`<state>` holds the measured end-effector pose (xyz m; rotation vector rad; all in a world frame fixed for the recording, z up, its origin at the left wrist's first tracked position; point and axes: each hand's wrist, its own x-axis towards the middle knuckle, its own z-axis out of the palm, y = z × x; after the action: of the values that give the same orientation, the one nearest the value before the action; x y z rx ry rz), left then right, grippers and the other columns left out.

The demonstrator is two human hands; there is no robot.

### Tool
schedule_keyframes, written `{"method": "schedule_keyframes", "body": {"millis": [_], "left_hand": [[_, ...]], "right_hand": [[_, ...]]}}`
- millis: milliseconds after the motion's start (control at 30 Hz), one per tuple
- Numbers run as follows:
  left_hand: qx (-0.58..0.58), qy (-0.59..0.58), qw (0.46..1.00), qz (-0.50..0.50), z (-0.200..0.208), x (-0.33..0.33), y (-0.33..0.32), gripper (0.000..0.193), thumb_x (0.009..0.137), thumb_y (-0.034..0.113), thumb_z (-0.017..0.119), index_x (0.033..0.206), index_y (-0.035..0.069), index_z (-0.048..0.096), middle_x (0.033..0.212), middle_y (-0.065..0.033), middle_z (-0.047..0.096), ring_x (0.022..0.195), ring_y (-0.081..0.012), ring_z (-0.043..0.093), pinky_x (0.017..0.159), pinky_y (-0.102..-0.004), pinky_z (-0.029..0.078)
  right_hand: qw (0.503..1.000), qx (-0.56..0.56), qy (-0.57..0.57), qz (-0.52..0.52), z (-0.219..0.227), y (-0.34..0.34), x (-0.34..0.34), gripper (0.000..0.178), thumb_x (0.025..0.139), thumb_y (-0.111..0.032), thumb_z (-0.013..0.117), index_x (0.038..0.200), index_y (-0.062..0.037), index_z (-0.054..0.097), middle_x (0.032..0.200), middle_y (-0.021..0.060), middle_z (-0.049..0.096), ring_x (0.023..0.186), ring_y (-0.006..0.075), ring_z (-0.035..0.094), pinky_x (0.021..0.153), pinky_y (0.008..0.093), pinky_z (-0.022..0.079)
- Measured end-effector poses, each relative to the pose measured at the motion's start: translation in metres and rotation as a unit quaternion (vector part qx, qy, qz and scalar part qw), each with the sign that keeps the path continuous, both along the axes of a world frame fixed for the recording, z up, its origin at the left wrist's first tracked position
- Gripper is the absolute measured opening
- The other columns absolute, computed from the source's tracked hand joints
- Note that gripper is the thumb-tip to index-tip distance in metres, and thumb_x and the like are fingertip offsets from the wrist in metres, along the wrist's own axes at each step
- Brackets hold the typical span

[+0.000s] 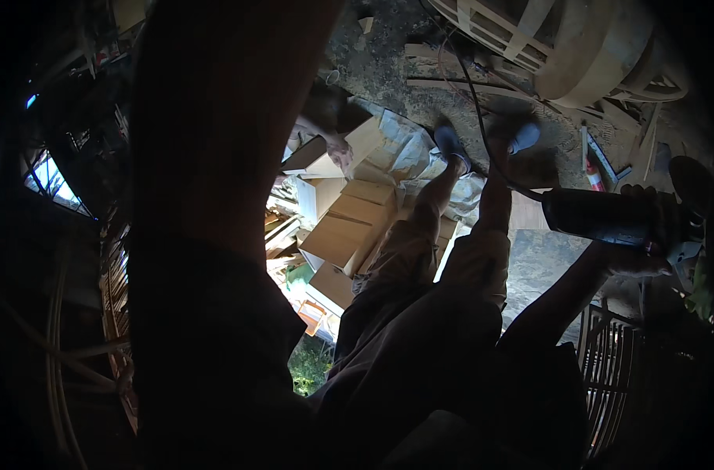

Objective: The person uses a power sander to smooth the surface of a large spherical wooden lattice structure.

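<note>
My right hand (pixel 637 257) is at the right, its fingers wrapped around a power tool with a black cylindrical body (pixel 600 215). The tool looks like an angle grinder, with a dark round part (pixel 691 176) by its head. A black cable (pixel 482 117) runs from its rear end up past my feet. Close to the camera, my left arm (pixel 216 141) rises as a large dark shape. The left hand lies beyond the top edge, out of sight.
Wooden boxes (pixel 345 227) stand beside my legs, where another person's hand (pixel 339 151) touches a wooden panel. A curved slatted wooden frame (pixel 584 55) lies at the upper right, near wood strips (pixel 482 88) and a red bottle (pixel 594 176). A slatted rack (pixel 608 352) stands lower right.
</note>
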<state>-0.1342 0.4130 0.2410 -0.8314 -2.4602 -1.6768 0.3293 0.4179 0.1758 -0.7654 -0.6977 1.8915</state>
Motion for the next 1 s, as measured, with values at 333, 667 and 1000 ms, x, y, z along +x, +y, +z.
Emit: {"method": "schedule_keyframes", "body": {"millis": [333, 667, 1000], "left_hand": [[-0.476, -0.236, 0.825, 0.191, -0.103, 0.196, -0.516, 0.058, 0.087, 0.039, 0.069, 0.130, 0.004, 0.054, 0.131, -0.0207, 0.055, 0.124, -0.0376, 0.048, 0.104, -0.0501, 0.037], [-0.373, -0.494, 0.775, 0.130, -0.078, 0.301, -0.613, 0.044, 0.094, 0.034, 0.066, 0.122, 0.000, 0.062, 0.116, -0.0211, 0.069, 0.109, -0.0296, 0.067, 0.092, -0.0380, 0.052], [-0.169, -0.453, 0.865, 0.135, -0.057, 0.251, -0.574, 0.035, 0.095, 0.024, 0.065, 0.123, 0.004, 0.062, 0.113, -0.0154, 0.070, 0.105, -0.0230, 0.068, 0.091, -0.0360, 0.053]], "right_hand": [[0.989, -0.077, -0.056, 0.114, 0.027, -0.044, -0.049, 0.127, 0.060, -0.096, 0.053, 0.132, 0.0086, 0.046, 0.120, 0.0185, 0.054, 0.109, 0.0300, 0.051, 0.097, 0.0407, 0.041], [0.955, 0.080, -0.200, 0.204, 0.072, -0.094, -0.142, 0.118, 0.073, -0.092, 0.045, 0.135, 0.0093, 0.041, 0.123, 0.0230, 0.055, 0.110, 0.0316, 0.057, 0.095, 0.0432, 0.046], [0.923, 0.220, -0.233, 0.212, 0.063, -0.170, -0.198, 0.101, 0.082, -0.073, 0.059, 0.146, 0.0007, 0.033, 0.125, 0.0234, 0.055, 0.107, 0.0326, 0.063, 0.090, 0.0444, 0.054]]}}
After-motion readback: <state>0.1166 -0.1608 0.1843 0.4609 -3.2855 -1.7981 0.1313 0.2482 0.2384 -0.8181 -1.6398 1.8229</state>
